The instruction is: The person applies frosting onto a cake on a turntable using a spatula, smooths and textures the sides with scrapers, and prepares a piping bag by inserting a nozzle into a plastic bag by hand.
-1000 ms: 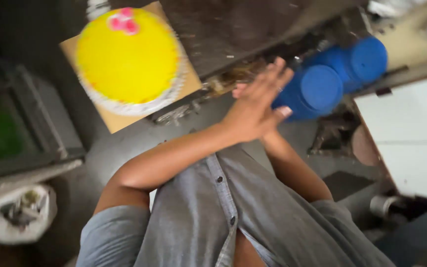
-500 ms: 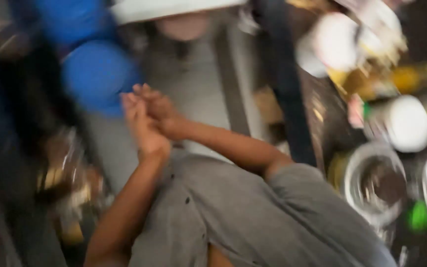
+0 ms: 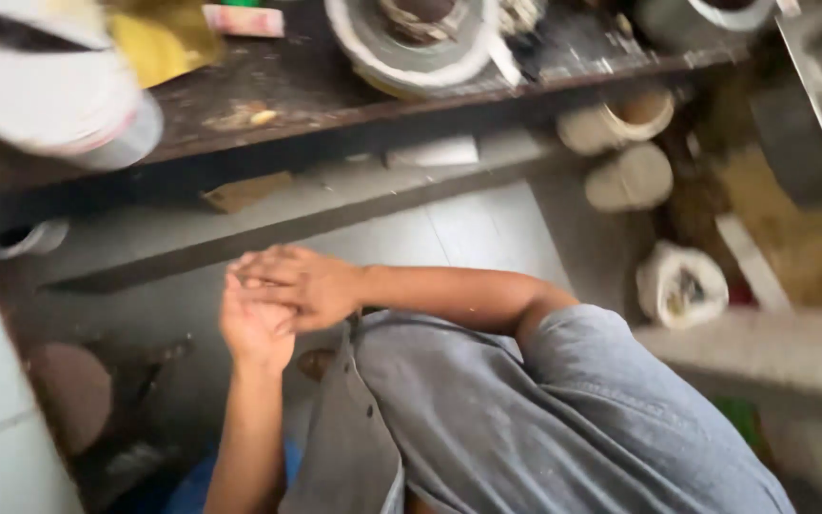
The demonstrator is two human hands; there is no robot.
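Head view, looking down: beyond the hands runs a dark, crumb-strewn wooden shelf [image 3: 335,90] carrying a round white container [image 3: 59,105] tipped on its side and a grey ring-shaped vessel [image 3: 411,38], both set well clear of the hands, while the grey shirt [image 3: 525,419] fills the near field. Right hand [image 3: 297,283] lies flat across the upturned left hand [image 3: 254,328], palms pressed together and fingers extended, apparently rubbing; nothing is pinched or held between them, so the nearest objects stay untouched on the shelf above.
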